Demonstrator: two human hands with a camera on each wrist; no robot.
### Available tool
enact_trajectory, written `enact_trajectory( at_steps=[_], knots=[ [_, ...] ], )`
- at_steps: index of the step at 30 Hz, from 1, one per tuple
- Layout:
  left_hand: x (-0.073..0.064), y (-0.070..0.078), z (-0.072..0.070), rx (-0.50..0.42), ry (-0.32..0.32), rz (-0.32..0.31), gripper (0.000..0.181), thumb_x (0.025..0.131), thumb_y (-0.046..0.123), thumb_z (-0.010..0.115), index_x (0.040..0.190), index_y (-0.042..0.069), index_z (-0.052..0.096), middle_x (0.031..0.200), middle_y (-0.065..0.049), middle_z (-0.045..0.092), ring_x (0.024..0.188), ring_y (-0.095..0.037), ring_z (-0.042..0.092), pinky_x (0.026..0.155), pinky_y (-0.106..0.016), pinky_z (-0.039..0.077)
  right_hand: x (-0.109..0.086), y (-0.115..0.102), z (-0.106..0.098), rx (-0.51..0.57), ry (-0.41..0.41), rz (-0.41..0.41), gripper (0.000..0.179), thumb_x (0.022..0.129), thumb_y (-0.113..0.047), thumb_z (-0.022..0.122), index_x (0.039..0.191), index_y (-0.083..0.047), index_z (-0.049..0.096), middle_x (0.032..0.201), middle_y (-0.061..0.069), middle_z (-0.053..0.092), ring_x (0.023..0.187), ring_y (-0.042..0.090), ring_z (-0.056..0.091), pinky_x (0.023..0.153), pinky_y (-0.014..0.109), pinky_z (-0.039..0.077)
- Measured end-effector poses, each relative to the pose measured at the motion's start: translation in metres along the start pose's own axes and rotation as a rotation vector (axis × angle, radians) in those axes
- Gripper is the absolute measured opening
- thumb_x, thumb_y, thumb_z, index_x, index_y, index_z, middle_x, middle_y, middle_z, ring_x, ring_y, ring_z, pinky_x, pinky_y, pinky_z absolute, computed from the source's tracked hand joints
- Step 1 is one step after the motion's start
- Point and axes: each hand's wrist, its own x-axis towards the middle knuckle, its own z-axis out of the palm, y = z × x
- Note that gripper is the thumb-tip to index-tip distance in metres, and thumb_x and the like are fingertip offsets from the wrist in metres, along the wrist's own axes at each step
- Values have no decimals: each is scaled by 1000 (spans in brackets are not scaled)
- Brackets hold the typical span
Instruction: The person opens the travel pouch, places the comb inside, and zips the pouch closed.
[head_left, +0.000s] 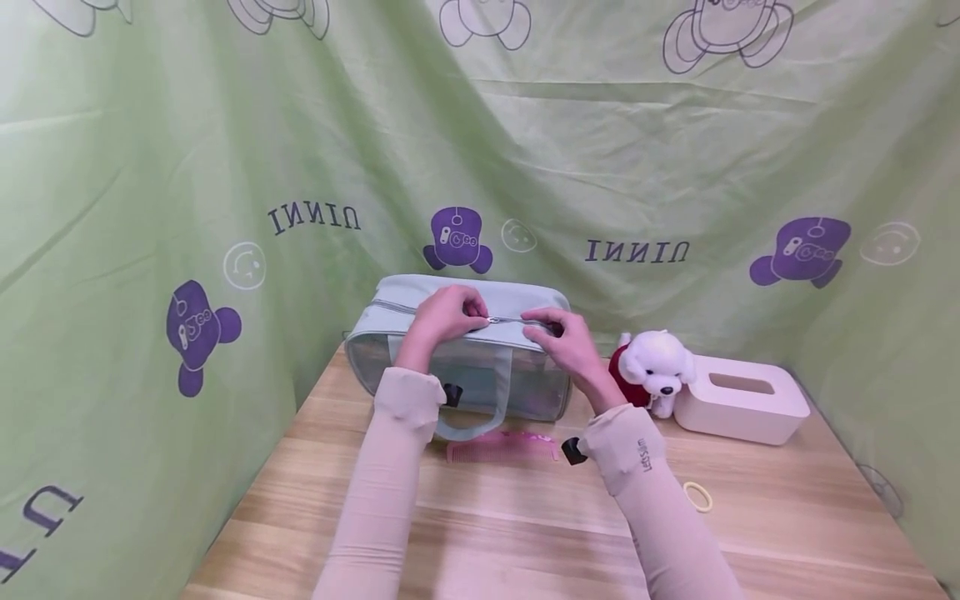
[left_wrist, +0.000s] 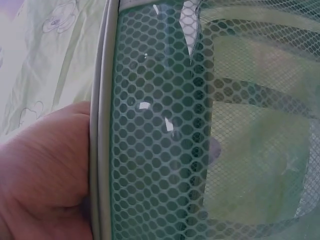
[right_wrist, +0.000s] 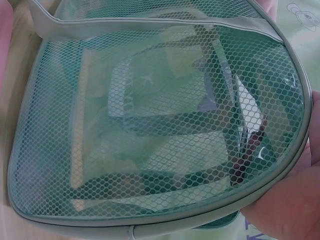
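Your left hand (head_left: 447, 315) pinched the zipper (head_left: 516, 320) along the top of the mesh-sided bag (head_left: 467, 362); your right hand (head_left: 567, 340), apart from the left, touched the top farther right, though whether it gripped could not be told. The bag sat directly beneath both hands. The pink comb (head_left: 498, 451) lay before it; the plush dog (head_left: 654, 367) and slotted box (head_left: 738, 410) stood to its right.
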Motion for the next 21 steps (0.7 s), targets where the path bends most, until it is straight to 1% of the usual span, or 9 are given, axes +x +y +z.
enact_trajectory(
  at_steps=[6, 13, 21],
  knots=[
    [0, -1, 2, -16, -11, 21, 10, 90, 22, 79, 94, 16, 73, 88, 0, 70, 85, -16, 63, 82, -35, 49, -2, 1, 1, 7, 14, -21, 30, 95, -12, 73, 123, -1, 74, 124, 18, 73, 112, 18, 62, 89, 17, 47],
    [2, -4, 4, -34, -67, 58, 9, 93, 19, 76, 95, 15, 68, 92, -1, 68, 88, -17, 62, 84, -35, 48, -1, 4, 2, 15, 38, -41, 27, 93, -11, 74, 118, -2, 76, 121, 17, 74, 108, 17, 61, 86, 15, 46],
    [3, -2, 4, -49, -124, 40, 6, 94, 17, 74, 98, 13, 71, 92, -2, 68, 87, -16, 61, 84, -33, 47, -3, 4, 3, 40, 47, -41, 27, 93, -10, 75, 118, -1, 76, 121, 18, 74, 105, 11, 62, 86, 14, 47]
  ],
)
